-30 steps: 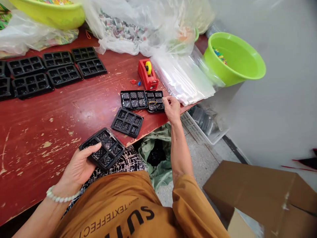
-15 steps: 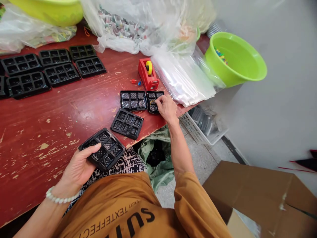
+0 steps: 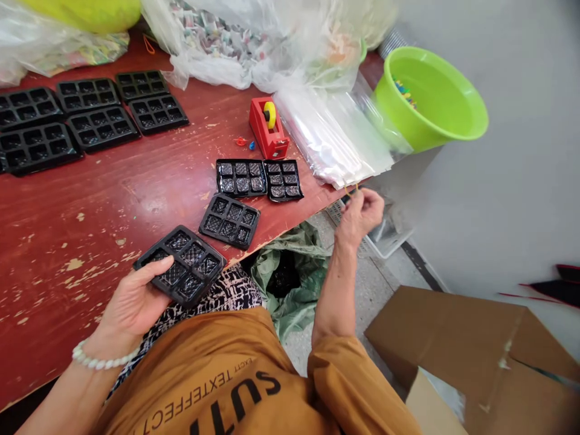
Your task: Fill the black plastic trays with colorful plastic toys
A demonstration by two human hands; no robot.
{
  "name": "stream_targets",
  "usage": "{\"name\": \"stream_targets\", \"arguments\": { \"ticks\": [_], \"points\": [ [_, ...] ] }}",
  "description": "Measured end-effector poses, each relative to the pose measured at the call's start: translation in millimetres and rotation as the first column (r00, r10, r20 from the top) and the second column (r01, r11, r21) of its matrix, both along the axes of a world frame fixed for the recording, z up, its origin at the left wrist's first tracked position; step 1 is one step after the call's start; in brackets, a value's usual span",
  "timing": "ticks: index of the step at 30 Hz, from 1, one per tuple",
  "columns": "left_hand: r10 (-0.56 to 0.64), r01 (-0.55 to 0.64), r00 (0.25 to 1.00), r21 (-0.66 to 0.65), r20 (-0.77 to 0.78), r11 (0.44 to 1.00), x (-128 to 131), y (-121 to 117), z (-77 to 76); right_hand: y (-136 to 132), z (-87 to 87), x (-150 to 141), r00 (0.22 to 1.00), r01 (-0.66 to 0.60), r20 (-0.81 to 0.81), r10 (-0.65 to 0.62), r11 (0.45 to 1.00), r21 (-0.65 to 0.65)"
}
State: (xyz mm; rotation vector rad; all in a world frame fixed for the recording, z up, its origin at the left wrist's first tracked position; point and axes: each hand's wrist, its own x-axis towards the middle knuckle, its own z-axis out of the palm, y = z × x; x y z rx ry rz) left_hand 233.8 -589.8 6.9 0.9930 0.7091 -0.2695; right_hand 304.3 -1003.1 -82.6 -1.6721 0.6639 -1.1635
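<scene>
My left hand (image 3: 140, 296) grips a black plastic tray with six square compartments (image 3: 188, 260) at the table's front edge, thumb on top. In my right hand (image 3: 362, 211), past the table's right edge, a thin yellow rubber band (image 3: 348, 192) is pinched between the fingertips. Another black tray (image 3: 230, 220) lies beside the held one. Behind it, two more trays, a wider one (image 3: 241, 177) and a narrower one (image 3: 283, 180), lie side by side on the red table (image 3: 136, 199).
A red tape dispenser (image 3: 269, 130) stands near small red and blue pieces. Clear plastic sleeves (image 3: 330, 139) lie to its right, by a green basin (image 3: 430, 103). Black trays (image 3: 102, 128) line the left. Below are a green sack (image 3: 312, 260), white basket (image 3: 392, 241) and cardboard box (image 3: 453, 338).
My right hand has moved right, away from the narrow tray, carrying the yellow rubber band that was over that tray. My left hand still holds its tray.
</scene>
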Motion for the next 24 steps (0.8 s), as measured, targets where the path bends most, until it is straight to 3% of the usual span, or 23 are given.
{"name": "stream_targets", "arguments": {
  "ticks": [2,4,6,8,11,15,17,18,19,20,21,22,23,24],
  "points": [
    [-0.003,0.004,1.000,-0.021,0.021,1.000,0,1,3.2,-10,-27.5,-18,0.988,0.106,-0.127,-0.090,0.986,0.129],
    [-0.024,0.025,0.999,-0.030,0.032,0.999,0,1,5.5,-8,-54.6,-23,0.960,0.132,-0.269,-0.076,0.972,0.193],
    [-0.059,0.061,0.998,-0.032,0.036,0.998,-2,-1,7.1,1,-73.9,-14,0.936,0.074,-0.353,0.011,0.971,0.226],
    [-0.097,0.099,0.994,-0.031,0.058,0.995,-4,-7,8.6,10,-80.3,-1,0.911,-0.012,-0.397,0.111,0.970,0.245],
    [-0.144,0.149,0.979,-0.025,0.143,0.989,-10,-18,11.2,15,-66.1,1,0.871,-0.108,-0.448,0.201,0.969,0.223],
    [-0.179,0.192,0.953,-0.030,0.247,0.981,-13,-24,13.8,15,-26.6,-33,0.888,-0.073,-0.446,0.116,0.991,0.114],
    [-0.183,0.196,0.946,-0.022,0.267,0.980,-11,-20,15.9,29,-3.0,-51,0.940,-0.025,-0.341,0.019,1.000,-0.014],
    [-0.182,0.194,0.944,-0.020,0.274,0.981,-10,-18,17.7,43,10.2,-59,0.960,-0.104,-0.267,0.083,0.993,-0.063],
    [-0.179,0.193,0.942,-0.021,0.284,0.981,-9,-15,19.9,64,23.9,-66,0.950,-0.249,-0.223,0.220,0.962,-0.114],
    [-0.178,0.196,0.937,-0.028,0.300,0.980,-10,-14,22.5,89,37.4,-71,0.888,-0.443,-0.222,0.402,0.878,-0.180],
    [-0.179,0.202,0.928,-0.038,0.328,0.979,-11,-13,25.1,118,49.5,-75,0.785,-0.619,-0.248,0.568,0.740,-0.263],
    [-0.181,0.212,0.913,-0.046,0.365,0.976,-13,-12,27.6,149,59.6,-77,0.658,-0.750,-0.298,0.692,0.565,-0.345],
    [-0.182,0.222,0.895,-0.052,0.408,0.974,-16,-12,29.5,179,67.1,-77,0.548,-0.822,-0.362,0.754,0.405,-0.401],
    [-0.175,0.220,0.873,-0.047,0.455,0.974,-20,-11,30.8,207,71.8,-76,0.464,-0.860,-0.424,0.777,0.282,-0.425]
  ]
}}
